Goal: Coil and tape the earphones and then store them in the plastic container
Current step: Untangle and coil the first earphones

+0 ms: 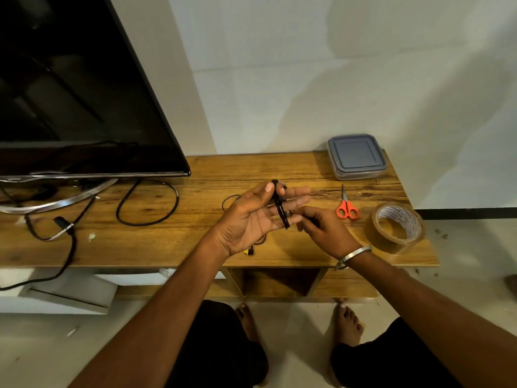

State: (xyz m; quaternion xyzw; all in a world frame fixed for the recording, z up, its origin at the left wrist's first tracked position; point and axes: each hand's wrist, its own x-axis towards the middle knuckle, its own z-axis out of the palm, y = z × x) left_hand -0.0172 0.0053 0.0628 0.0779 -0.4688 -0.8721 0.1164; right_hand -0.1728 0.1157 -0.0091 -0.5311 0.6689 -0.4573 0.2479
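Observation:
Black earphone cable (280, 208) is wound in several loops around the straight fingers of my left hand (251, 217), which is held palm up above the wooden table; its thumb presses the top of the coil. My right hand (321, 231) pinches the cable's free strand just right of the coil. A slack loop of cable (229, 201) trails behind my left hand, and a yellow plug end (248, 251) lies on the table below it. The closed plastic container (356, 156) with a grey lid sits at the back right.
Orange-handled scissors (347, 207) and a roll of brown tape (397, 226) lie right of my hands. A television (84, 93) on a metal stand fills the left, with black cables (148, 203) looped on the wooden table (195, 242). My feet stand on the floor below.

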